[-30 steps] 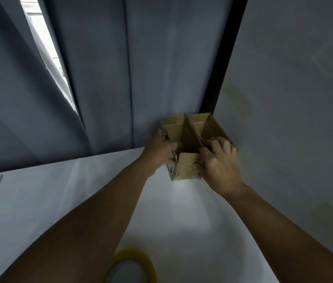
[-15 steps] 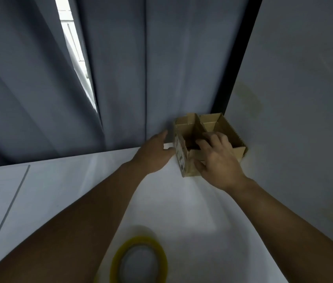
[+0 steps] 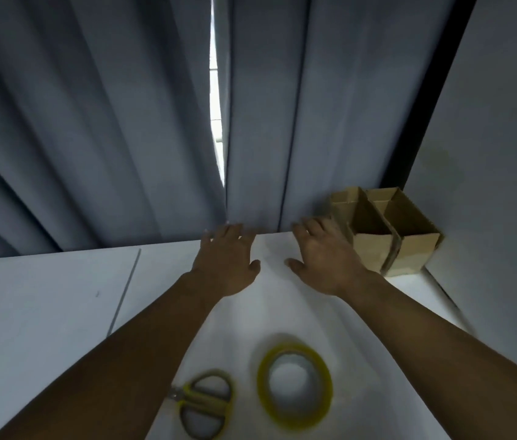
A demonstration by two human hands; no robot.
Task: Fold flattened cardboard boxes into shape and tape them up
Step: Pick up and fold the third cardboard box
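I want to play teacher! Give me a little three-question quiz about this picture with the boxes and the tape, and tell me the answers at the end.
1. True or false: the left hand holds the tape roll.
2. Fill the gap: the scissors lie to the ___ of the tape roll.
3. Where do the two cardboard boxes stand? A: beside the scissors. B: in the far right corner of the table. C: on top of the tape roll.
Key: 1 false, the left hand is open and holds nothing; 2 left; 3 B.
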